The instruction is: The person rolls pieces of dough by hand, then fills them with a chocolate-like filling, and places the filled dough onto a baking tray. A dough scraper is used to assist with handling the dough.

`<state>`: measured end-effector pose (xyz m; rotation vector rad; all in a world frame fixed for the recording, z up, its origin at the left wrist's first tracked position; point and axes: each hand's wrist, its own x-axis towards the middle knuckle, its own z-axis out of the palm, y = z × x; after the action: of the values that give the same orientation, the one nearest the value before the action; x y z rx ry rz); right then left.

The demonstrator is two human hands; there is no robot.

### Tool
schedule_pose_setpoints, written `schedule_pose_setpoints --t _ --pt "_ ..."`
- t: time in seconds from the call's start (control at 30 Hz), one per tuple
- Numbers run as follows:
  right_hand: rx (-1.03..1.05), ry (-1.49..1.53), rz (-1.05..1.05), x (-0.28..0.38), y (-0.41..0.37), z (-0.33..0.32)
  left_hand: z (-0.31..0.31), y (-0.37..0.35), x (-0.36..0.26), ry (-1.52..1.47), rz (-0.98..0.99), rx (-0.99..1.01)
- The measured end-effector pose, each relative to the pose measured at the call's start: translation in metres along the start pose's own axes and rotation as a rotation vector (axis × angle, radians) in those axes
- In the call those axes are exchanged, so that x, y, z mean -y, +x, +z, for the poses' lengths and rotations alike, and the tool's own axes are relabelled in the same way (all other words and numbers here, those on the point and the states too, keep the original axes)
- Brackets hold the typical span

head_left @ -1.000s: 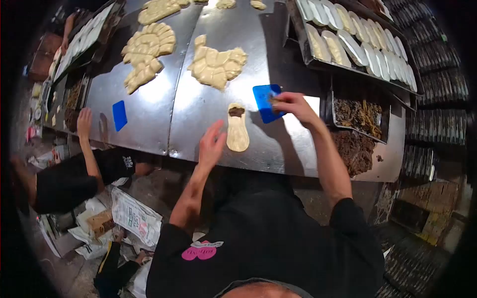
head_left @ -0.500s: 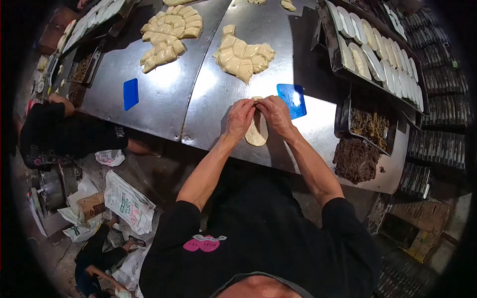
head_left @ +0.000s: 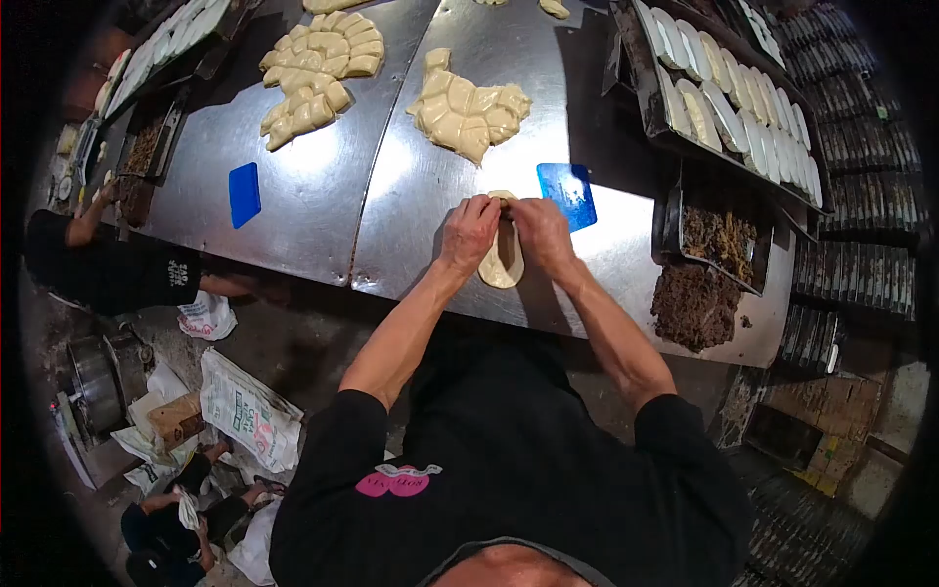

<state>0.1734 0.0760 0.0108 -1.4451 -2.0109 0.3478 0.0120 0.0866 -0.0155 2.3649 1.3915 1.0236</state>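
A flattened oval piece of dough (head_left: 502, 269) lies on the metal table near its front edge, with a dark strip, brown filling or shadow, along its middle. My left hand (head_left: 470, 232) is closed at the far left side of this dough, fingertips pinching it. Opposite, my right hand (head_left: 541, 233) is closed too, its fingertips meeting the left ones at the dough's far end. What lies right under the fingertips is partly hidden. Just beyond my right hand rests a blue plastic scraper (head_left: 567, 196). Farther off sits a cluster of cut dough portions (head_left: 469, 110).
Trays of shaped dough (head_left: 729, 108) stand at the right, above a metal pan of brown filling (head_left: 724, 235) and a heap of filling (head_left: 694, 305). More dough (head_left: 323, 68) and a second blue scraper (head_left: 245, 194) lie left. One co-worker (head_left: 108, 259) stands left; another (head_left: 176, 533) is low down.
Both my hands stay at the dough's far end with only slight finger movement. The view has shifted a little. The co-worker at left has moved, and the low one now holds something pale.
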Motion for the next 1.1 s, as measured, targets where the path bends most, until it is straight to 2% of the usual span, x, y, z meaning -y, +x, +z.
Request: schedule_pose_setpoints --t 0.1,0.13,0.17,0.2,0.23,0.27,0.3,0.33,0.37,0.4,0.43,0.47,0.5,0.53,0.57,0.63,0.67,0.7,0.77,0.8,0.83,0.9,0.93,0.97,1.03,1.07,1.1 --pt "-0.048 -0.032 -0.021 -0.001 -0.006 0.006 0.0 -0.001 0.002 -0.029 0.004 0.032" --pt "0.123 0.021 0.039 -0.008 0.001 -0.004 -0.005 0.003 0.006 -0.028 0.008 0.029" --pt "0.25 0.072 0.134 -0.015 0.01 -0.013 -0.013 0.007 0.015 -0.134 -0.057 0.149" --pt "0.167 0.115 0.201 -0.018 0.016 -0.018 -0.018 0.016 0.022 -0.238 -0.116 0.266" --pt "0.089 0.159 0.267 -0.019 0.021 -0.023 -0.019 0.024 0.028 -0.241 -0.109 0.263" --pt "0.128 0.264 0.37 -0.016 0.025 -0.022 -0.019 0.03 0.033 -0.236 -0.065 0.25" --pt "0.127 0.262 0.37 -0.015 0.024 -0.017 -0.021 0.035 0.035 -0.229 -0.024 0.239" --pt "0.153 0.198 0.194 -0.015 0.024 -0.011 -0.022 0.04 0.034 -0.214 -0.034 0.353" --pt "0.176 0.132 0.015 -0.015 0.026 -0.004 -0.023 0.045 0.034 -0.212 -0.031 0.346" --pt "0.121 0.143 -0.016 -0.01 0.027 0.002 -0.024 0.047 0.033 -0.198 -0.019 0.418" --pt "0.125 0.144 -0.019 -0.012 0.031 0.001 -0.025 0.049 0.031 -0.184 -0.008 0.491" --pt "0.258 0.107 0.058 -0.014 0.035 0.001 -0.026 0.05 0.03 -0.184 -0.014 0.493" --pt "0.391 0.072 0.14 -0.013 0.037 0.001 -0.025 0.051 0.029 -0.257 -0.125 0.538" --pt "0.355 0.086 0.143 -0.012 0.035 0.0 -0.024 0.05 0.026 -0.33 -0.234 0.582" --pt "0.361 0.089 0.152 -0.01 0.033 -0.001 -0.023 0.044 0.021 -0.334 -0.238 0.591" --pt "0.15 0.041 0.071 -0.002 0.021 0.001 -0.019 0.017 0.009 -0.148 -0.043 0.18" --pt "0.082 -0.034 -0.016 0.007 0.006 0.004 -0.017 -0.001 0.003 -0.038 0.009 0.176" --pt "0.098 -0.15 -0.028 0.019 -0.015 0.007 -0.02 -0.018 -0.004 -0.043 0.011 0.184" --pt "-0.019 -0.306 -0.155 0.029 -0.052 0.02 -0.026 -0.042 -0.017 0.16 0.194 0.066" --pt "-0.009 -0.431 -0.173 0.037 -0.059 0.016 -0.024 -0.05 -0.016 0.179 0.169 0.143" --pt "-0.012 -0.434 -0.169 0.043 -0.051 0.006 -0.028 -0.046 -0.014 0.177 0.174 0.145" --pt "0.229 -0.115 0.189 0.047 -0.036 -0.009 -0.04 -0.038 -0.01 0.023 0.121 0.25" --pt "0.25 -0.029 0.183 0.034 -0.032 -0.009 -0.055 -0.023 -0.008 -0.064 -0.063 0.475" --pt "0.13 -0.012 0.358 0.027 -0.033 -0.006 -0.05 -0.016 -0.004 -0.065 -0.058 0.484" --pt "-0.071 -0.097 0.203 0.034 -0.029 -0.003 -0.04 -0.013 -0.002 -0.107 0.082 0.137" --pt "-0.09 -0.199 0.097 0.037 -0.033 0.004 -0.036 -0.017 -0.005 0.054 0.21 0.192" --pt "-0.088 -0.198 0.11 0.04 -0.046 0.01 -0.036 -0.027 -0.009 0.049 0.212 0.205"
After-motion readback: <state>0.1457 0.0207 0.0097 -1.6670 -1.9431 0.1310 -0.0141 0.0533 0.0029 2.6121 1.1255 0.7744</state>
